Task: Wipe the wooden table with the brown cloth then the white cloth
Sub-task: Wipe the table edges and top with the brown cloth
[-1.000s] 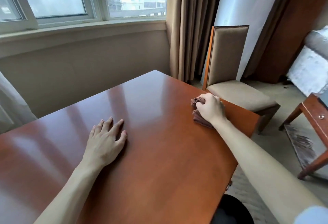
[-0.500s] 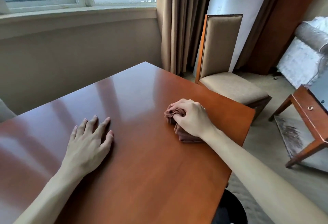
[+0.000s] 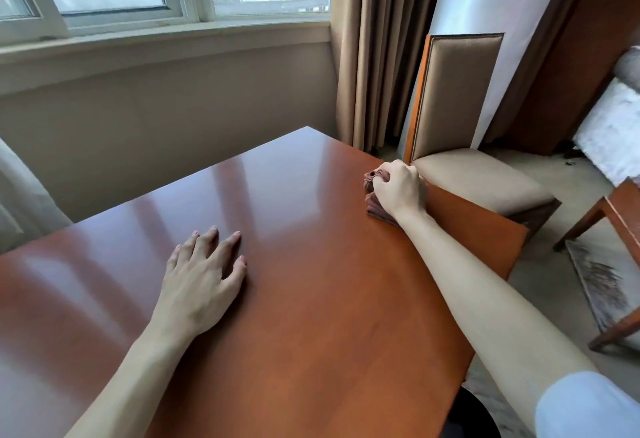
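The bunched brown cloth (image 3: 373, 199) lies near the right edge of the glossy wooden desk (image 3: 311, 299), gripped by curled fingers of the right hand (image 3: 398, 188). It looks soft and light, best held bunched from above. The left hand (image 3: 204, 271) rests flat, fingers spread.

Bare forearms, a pale blue sleeve (image 3: 588, 406) at the right upper arm.
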Action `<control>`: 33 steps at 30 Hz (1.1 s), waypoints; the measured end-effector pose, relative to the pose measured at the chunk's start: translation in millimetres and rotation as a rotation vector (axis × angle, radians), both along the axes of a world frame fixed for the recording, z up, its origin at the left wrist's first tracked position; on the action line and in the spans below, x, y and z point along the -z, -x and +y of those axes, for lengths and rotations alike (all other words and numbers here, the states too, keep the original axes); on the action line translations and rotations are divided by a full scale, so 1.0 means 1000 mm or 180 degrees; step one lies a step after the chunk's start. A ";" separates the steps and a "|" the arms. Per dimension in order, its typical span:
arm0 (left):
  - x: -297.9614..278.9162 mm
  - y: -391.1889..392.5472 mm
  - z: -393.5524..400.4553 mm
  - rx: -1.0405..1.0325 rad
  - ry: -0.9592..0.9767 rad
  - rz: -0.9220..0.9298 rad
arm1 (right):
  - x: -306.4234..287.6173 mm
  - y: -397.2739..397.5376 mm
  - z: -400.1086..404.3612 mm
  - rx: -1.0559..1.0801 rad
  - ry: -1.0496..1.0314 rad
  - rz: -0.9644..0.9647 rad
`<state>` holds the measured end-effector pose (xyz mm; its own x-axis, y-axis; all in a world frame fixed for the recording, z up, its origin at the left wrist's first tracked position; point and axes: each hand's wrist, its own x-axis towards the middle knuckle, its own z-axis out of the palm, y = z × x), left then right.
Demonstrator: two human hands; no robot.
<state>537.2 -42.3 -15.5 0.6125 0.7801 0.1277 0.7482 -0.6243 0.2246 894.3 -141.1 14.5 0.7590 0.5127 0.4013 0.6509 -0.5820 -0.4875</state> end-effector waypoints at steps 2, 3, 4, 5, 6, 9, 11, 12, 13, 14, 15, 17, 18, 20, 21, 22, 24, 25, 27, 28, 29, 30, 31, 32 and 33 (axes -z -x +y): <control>0.001 -0.001 -0.001 -0.0012 0.0017 0.0111 | 0.000 0.023 -0.018 -0.0174 0.0068 -0.0045; 0.000 -0.002 -0.001 -0.0031 -0.0006 0.0169 | 0.001 0.036 -0.029 -0.0293 0.0110 -0.0071; -0.002 -0.005 0.000 -0.0051 -0.0059 0.0225 | 0.002 0.051 -0.039 -0.0422 0.0126 -0.0100; -0.006 -0.010 0.001 -0.0078 -0.0120 0.0327 | 0.004 0.066 -0.050 -0.0539 0.0142 -0.0138; -0.012 -0.017 0.000 -0.0111 -0.0157 0.0475 | 0.005 0.082 -0.060 -0.0661 0.0165 -0.0181; -0.027 -0.050 -0.007 0.0055 -0.0215 0.0557 | 0.008 0.129 -0.089 -0.1082 0.0176 -0.0271; -0.030 -0.072 -0.019 0.0272 -0.0091 0.0368 | 0.008 0.149 -0.104 -0.1376 0.0140 -0.0269; -0.028 -0.082 -0.025 0.0354 -0.0001 0.0265 | 0.007 0.152 -0.107 -0.1482 0.0145 -0.0249; -0.023 -0.090 -0.031 0.0410 0.0087 0.0202 | 0.006 0.149 -0.108 -0.1530 0.0164 -0.0184; -0.017 -0.096 -0.036 0.0449 0.0156 0.0190 | 0.006 0.142 -0.106 -0.1526 0.0179 -0.0105; -0.011 -0.099 -0.038 0.0472 0.0185 0.0190 | 0.005 0.130 -0.101 -0.1487 0.0180 -0.0052; -0.004 -0.100 -0.039 0.0465 0.0179 0.0120 | 0.006 0.097 -0.084 -0.1307 0.0175 -0.0041; -0.003 -0.100 -0.038 0.0448 0.0172 0.0073 | 0.006 0.074 -0.073 -0.1157 0.0179 -0.0051; 0.000 -0.099 -0.038 0.0423 0.0134 0.0000 | 0.006 0.023 -0.050 -0.0756 0.0177 -0.0068; 0.001 -0.099 -0.039 0.0413 0.0109 -0.0030 | 0.005 -0.002 -0.039 -0.0537 0.0173 -0.0063; 0.001 -0.100 -0.039 0.0400 0.0092 -0.0056 | 0.004 -0.024 -0.027 -0.0335 0.0168 -0.0047; 0.001 -0.099 -0.041 0.0382 0.0064 -0.0060 | 0.002 -0.056 -0.005 0.0023 0.0157 0.0002; 0.002 -0.100 -0.042 0.0369 0.0052 -0.0035 | 0.001 -0.068 0.007 0.0153 0.0142 0.0023; 0.002 -0.101 -0.041 0.0342 0.0046 -0.0011 | 0.000 -0.081 0.026 0.0286 0.0140 0.0031; 0.002 -0.101 -0.041 0.0329 0.0049 -0.0012 | 0.000 -0.084 0.031 0.0307 0.0166 0.0036; 0.002 -0.101 -0.040 0.0322 0.0055 -0.0016 | 0.001 -0.084 0.033 0.0307 0.0199 0.0051; 0.001 -0.102 -0.040 0.0332 0.0057 -0.0014 | 0.002 -0.082 0.032 0.0288 0.0222 0.0052; 0.001 -0.102 -0.040 0.0346 0.0060 -0.0014 | 0.003 -0.076 0.027 0.0241 0.0231 0.0038; 0.001 -0.101 -0.040 0.0350 0.0065 -0.0020 | 0.004 -0.065 0.019 0.0162 0.0221 0.0014; 0.001 -0.101 -0.040 0.0350 0.0074 -0.0025 | 0.004 -0.050 0.010 0.0064 0.0203 -0.0010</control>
